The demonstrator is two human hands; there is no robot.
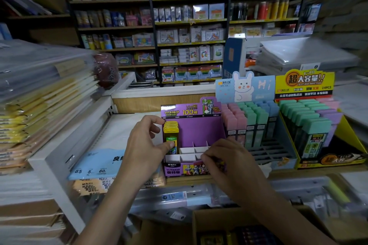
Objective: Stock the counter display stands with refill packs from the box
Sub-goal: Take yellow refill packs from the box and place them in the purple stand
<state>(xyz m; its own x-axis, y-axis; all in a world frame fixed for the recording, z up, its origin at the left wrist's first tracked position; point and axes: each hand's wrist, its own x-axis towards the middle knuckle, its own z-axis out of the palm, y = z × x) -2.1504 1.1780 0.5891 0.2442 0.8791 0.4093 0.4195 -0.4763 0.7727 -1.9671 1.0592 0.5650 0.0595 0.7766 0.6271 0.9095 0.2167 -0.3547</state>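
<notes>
The purple display stand [194, 135] sits between both hands; it is light card and dents easily. The yellow refill packs [170, 133] are rigid, slick and light; grip their flat sides. Left hand [146, 145] pinches the front pack. Right hand [225, 160] is curled at the stand's front; whether it holds anything cannot be told.

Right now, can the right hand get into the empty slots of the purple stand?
Probably yes. The right hand rests at the purple stand's front edge, and the white empty slots beside it are open on top; the yellow packs fill only the left column.
</notes>
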